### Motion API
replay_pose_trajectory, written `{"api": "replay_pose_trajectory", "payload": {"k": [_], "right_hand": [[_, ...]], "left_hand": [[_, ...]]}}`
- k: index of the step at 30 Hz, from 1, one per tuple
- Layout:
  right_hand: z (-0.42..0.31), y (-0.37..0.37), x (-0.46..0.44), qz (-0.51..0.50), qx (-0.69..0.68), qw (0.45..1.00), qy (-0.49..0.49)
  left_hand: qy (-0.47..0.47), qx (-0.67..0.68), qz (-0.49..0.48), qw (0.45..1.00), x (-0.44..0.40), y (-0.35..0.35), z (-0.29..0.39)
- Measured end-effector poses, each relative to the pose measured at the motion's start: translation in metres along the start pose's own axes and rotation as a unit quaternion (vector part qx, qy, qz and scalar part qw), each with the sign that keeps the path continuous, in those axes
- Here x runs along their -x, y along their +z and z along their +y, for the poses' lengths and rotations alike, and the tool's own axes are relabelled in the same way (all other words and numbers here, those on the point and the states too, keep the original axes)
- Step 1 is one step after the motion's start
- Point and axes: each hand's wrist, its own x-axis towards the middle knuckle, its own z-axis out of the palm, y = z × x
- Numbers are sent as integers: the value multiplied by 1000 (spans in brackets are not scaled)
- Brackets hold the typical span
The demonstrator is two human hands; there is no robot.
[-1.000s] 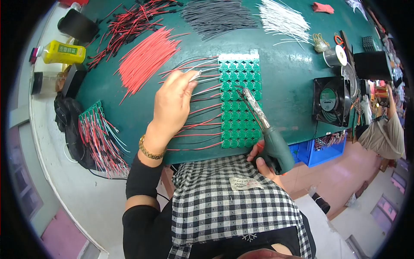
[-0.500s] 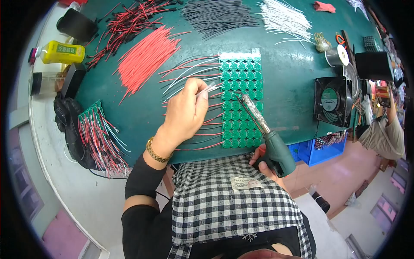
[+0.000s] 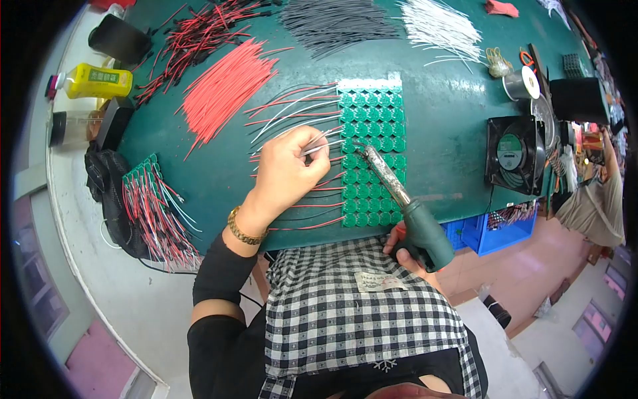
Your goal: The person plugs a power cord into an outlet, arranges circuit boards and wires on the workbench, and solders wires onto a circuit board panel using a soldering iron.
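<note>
A panel of joined round green circuit boards (image 3: 372, 169) lies on the table, with red, black and white wires running off its left edge. My left hand (image 3: 289, 169) is closed in a pinch on white wires (image 3: 320, 145), whose ends reach the panel's left edge. My right hand (image 3: 407, 256) is wrapped round the handle of a dark green soldering iron (image 3: 425, 233), partly hidden behind it. The iron's metal shaft slants up and left over the panel. Its tip is above the left part of the boards, near the white wire ends; contact cannot be made out.
Bundles of red wires (image 3: 229, 90), black wires (image 3: 339, 26) and white wires (image 3: 442, 32) lie toward the back. At the right are a solder spool (image 3: 522, 84) and a fan (image 3: 513, 154). Wired boards (image 3: 156, 213) hang at the left edge, near a yellow bottle (image 3: 100, 81).
My left hand has moved slightly down and right, its white wires now lower along the panel's edge. The soldering iron's tip has shifted a little left.
</note>
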Motion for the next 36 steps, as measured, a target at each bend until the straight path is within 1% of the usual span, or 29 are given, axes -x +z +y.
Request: {"api": "replay_pose_trajectory", "payload": {"k": [2,5,8,11,14,18,23,26,29,32,35,36], "right_hand": [[1,-6,-1,-28,22,999,7],[-6,-3,-2,-24,21,999,7],[-9,2,-2,-2,6,1000,23],[-3,1,-2,6,33,999,3],[7,-5,1,-2,56,998,1],[3,1,1,27,39,999,18],[-1,3,-1,27,54,997,47],[1,1,-3,10,73,997,29],[1,1,-1,7,64,998,23],[-6,4,-3,2,70,997,-12],[-9,9,-1,35,19,999,0],[-7,8,-1,31,13,999,-2]], "left_hand": [[-42,-16,-21,999,0,-1,4],[10,-8,3,1000,-3,3,-4],[35,-15,4,999,-3,5,-12],[11,-29,-9,999,-3,2,-4],[16,-35,-17,999,-4,2,-5],[21,-38,-20,999,-4,3,-5],[20,-51,-17,998,-4,4,-5],[31,-51,-6,998,-4,6,-8],[45,-62,-1,997,-4,7,-9],[43,-66,-6,997,-4,6,-9],[14,-86,-20,996,-5,4,-5],[15,-87,-19,996,-5,3,-5]]}}
